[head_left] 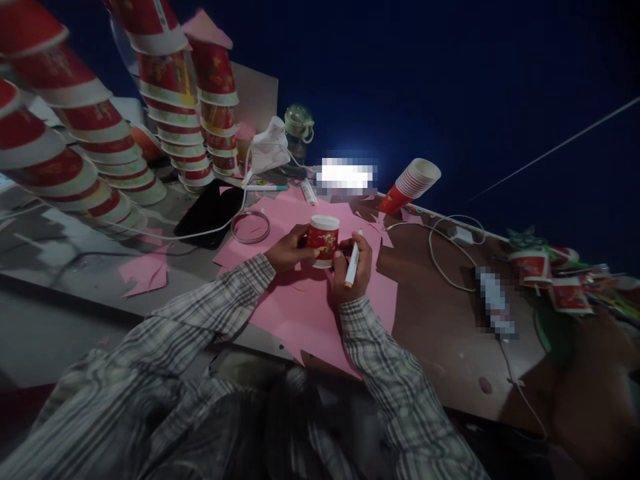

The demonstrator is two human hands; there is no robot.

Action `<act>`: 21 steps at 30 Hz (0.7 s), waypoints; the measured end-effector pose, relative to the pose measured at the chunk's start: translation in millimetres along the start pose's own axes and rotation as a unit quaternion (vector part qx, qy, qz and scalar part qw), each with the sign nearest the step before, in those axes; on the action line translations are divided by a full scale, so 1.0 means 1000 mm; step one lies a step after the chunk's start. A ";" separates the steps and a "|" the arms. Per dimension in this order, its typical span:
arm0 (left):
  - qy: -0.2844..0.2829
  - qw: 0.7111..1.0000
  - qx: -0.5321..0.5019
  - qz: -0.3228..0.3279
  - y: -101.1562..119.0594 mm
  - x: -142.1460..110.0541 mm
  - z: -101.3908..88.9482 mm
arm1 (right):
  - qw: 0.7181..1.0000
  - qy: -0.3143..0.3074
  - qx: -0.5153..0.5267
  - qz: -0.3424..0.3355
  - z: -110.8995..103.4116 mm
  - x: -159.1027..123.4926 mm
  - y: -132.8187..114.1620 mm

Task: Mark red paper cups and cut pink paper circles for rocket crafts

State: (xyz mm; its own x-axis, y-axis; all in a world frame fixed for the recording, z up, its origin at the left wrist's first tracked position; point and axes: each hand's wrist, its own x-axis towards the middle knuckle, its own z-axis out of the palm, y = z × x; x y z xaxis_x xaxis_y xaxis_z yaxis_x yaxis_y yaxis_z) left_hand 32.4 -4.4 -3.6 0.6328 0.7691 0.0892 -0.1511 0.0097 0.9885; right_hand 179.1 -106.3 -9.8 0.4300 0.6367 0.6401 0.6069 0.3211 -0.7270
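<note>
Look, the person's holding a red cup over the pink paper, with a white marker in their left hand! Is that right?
Not quite: the white marker is in the right hand, as the head view shows. The red cup is indeed held over the pink paper.
</note>
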 end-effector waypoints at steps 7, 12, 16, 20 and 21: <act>0.005 1.000 -0.024 -0.003 0.001 0.002 0.000 | 0.999 0.009 0.011 -0.030 0.000 0.001 0.000; 0.013 1.000 -0.017 -0.003 -0.004 0.003 -0.002 | 0.998 0.012 0.018 -0.050 0.000 0.002 0.000; 0.051 0.996 0.055 0.044 -0.011 0.004 -0.004 | 0.997 0.013 0.001 -0.070 -0.001 0.003 -0.001; 0.035 0.994 0.093 0.049 -0.012 0.004 -0.005 | 0.997 0.005 -0.005 -0.071 -0.001 0.002 -0.002; 0.028 0.994 0.091 0.045 -0.012 0.004 -0.005 | 0.998 0.004 -0.007 -0.069 -0.001 0.002 -0.002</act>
State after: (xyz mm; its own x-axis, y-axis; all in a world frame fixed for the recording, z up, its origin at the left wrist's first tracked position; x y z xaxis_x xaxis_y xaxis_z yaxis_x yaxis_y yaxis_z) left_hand 33.0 1.4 -15.4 0.5785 0.7962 0.1772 -0.0618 -0.1738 0.9828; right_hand 179.1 -106.5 -7.3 0.3474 0.5810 0.7360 0.6700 0.3953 -0.6283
